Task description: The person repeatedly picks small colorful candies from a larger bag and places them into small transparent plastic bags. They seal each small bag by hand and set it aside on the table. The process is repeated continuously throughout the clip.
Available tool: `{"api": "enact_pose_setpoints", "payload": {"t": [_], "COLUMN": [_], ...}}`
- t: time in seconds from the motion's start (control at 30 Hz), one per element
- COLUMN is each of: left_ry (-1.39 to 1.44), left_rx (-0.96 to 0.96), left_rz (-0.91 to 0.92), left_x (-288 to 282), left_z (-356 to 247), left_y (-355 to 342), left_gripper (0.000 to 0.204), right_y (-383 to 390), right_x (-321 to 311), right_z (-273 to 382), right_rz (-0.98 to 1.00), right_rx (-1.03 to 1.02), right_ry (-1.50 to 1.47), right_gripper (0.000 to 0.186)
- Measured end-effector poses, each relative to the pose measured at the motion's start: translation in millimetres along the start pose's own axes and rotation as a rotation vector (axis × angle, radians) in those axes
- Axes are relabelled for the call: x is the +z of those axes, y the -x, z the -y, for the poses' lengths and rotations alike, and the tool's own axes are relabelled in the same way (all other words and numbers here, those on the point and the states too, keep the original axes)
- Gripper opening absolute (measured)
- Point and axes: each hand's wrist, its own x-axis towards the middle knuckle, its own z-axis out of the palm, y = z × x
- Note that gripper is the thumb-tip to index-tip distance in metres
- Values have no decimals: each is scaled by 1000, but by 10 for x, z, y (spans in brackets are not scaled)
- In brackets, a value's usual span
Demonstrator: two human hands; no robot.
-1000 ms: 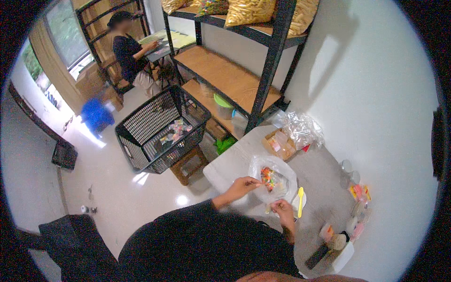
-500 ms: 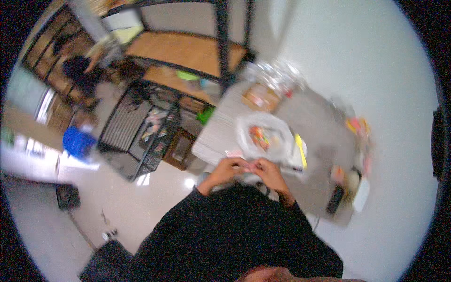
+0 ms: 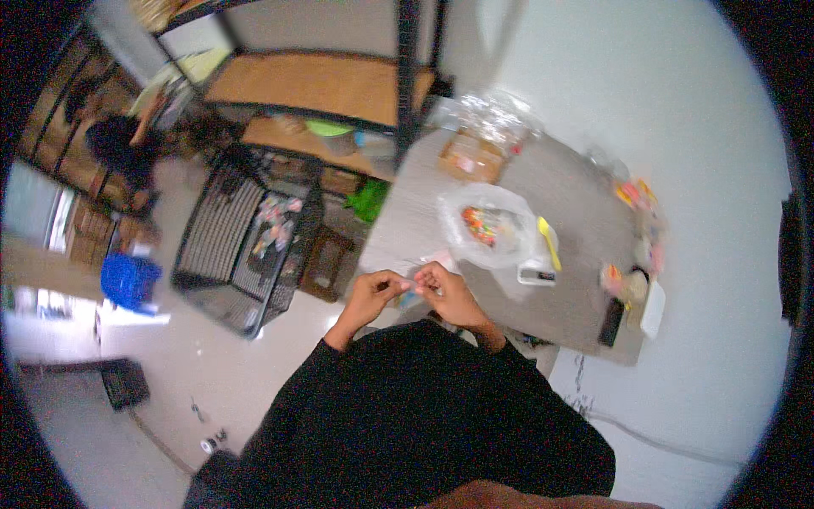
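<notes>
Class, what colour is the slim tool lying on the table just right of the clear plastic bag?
Yellow: the slim tool beside the plastic bag shows in the head view.

Matt grey table (image 3: 585, 280), glossy clear plastic bag (image 3: 487, 225) (crinkled), wooden shelf boards (image 3: 318, 81) on black metal.

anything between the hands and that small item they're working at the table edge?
Nothing visible. The left hand and right hand already pinch the small item between them at the near edge of the table. The plastic bag lies beyond, apart from it.
</notes>
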Motion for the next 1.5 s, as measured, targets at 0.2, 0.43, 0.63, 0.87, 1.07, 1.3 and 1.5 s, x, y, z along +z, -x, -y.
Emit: {"api": "enact_pose_setpoints", "payload": {"t": [0.2,0.43,0.63,0.87,1.07,1.3,1.5], "left_ry": [-190,-238,-777,-662,-535,-503,-160], "left_rx": [168,193,250,287,308,322,3], "left_rz": [-116,-502,-720,-375,-15,134,-71], "left_x": [-550,-1634,-2359,-1866,-948,-129,595], "left_z": [161,306,506,522,289,65,342], "left_y": [202,491,670,358,-78,-675,-1472], "left_gripper": [20,24,30,30,29,28,64], "right_y": [-220,-326,-264,-136,84,473,907], "right_x": [605,950,1145,1098,752,55,-676], "right_z": [165,214,120,-198,-241,-627,-1376], "right_rz": [-3,-94,-4,-34,-85,-209,-473], "right_rx": [14,-157,-92,-140,-177,8,230], "right_ry": [-47,108,55,294,250,223,160], "right_gripper": [25,28,25,24,26,29,33]}}
